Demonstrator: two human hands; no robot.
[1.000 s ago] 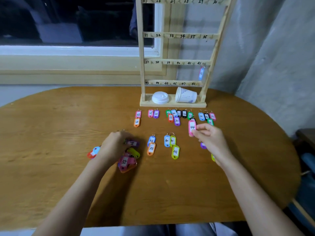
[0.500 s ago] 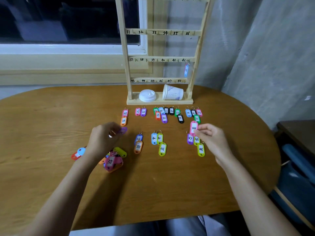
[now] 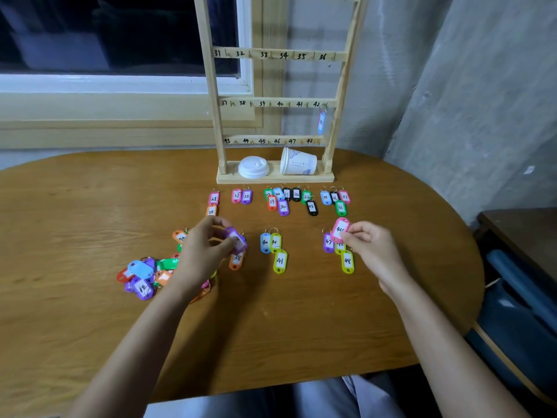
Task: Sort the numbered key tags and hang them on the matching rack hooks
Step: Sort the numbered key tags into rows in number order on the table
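- Left hand pinches purple tag, above orange 38 tag.
- Right hand pinches pink tag, over 47 tag.
- Rack beyond both hands; unsorted pile left of left hand.

Rack rails read 31–48 (yellow-green tag reads 41).

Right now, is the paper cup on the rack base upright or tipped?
Tipped. The paper cup lies on its side on the rack base, wide end toward the white lid.
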